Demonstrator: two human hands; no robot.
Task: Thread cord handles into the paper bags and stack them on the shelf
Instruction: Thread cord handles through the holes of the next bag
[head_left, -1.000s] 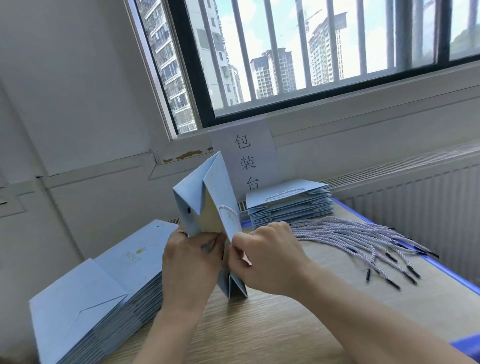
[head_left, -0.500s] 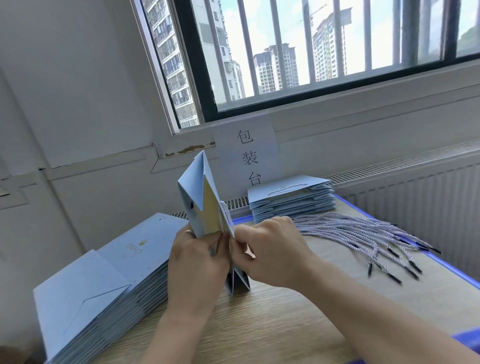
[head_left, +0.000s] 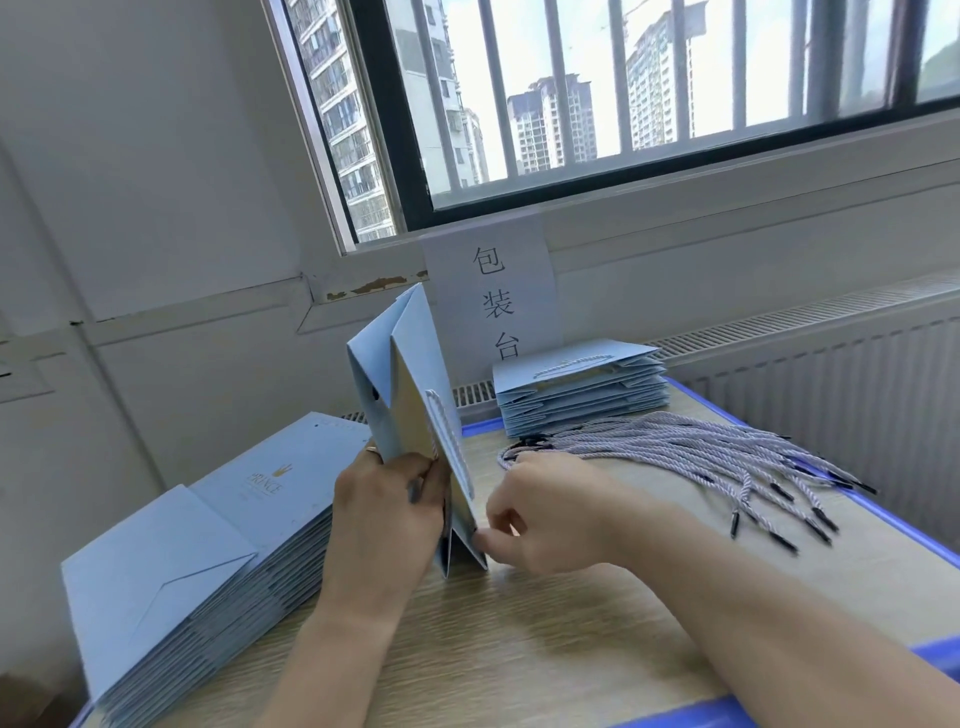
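I had the bag (head_left: 418, 364) stood on edge on the table (head_left: 519, 649), mouth end up, between the blank stack (head_left: 218, 530) on my left and the done stack (head_left: 576, 395) further back. The left hand (head_left: 387, 504) gripped it low on the side, thumb on the near panel and fingers wrapped behind. The right hand (head_left: 545, 514) sat curled at the bag's lower corner, its tips against the paper. I could not tell whether it pinched the corner or only touched it.

One cord (head_left: 452, 447) lay along the near panel, so that side looked threaded. The hole (head_left: 375, 395) in the far panel looked empty to me, so I judged the second handle was the job in hand.

To do it well, I reckoned the left grip should stay low and light, so the panels stayed spread and the paper took no crease. The right hand would need to let go and fetch one of the cords (head_left: 675, 447) lying loose near the done stack. They overlapped, so I thought it best to lift one by its black tip and draw it clear before carrying it over. The stiff tip should go square into the hole, since an angled push could tear the rim.
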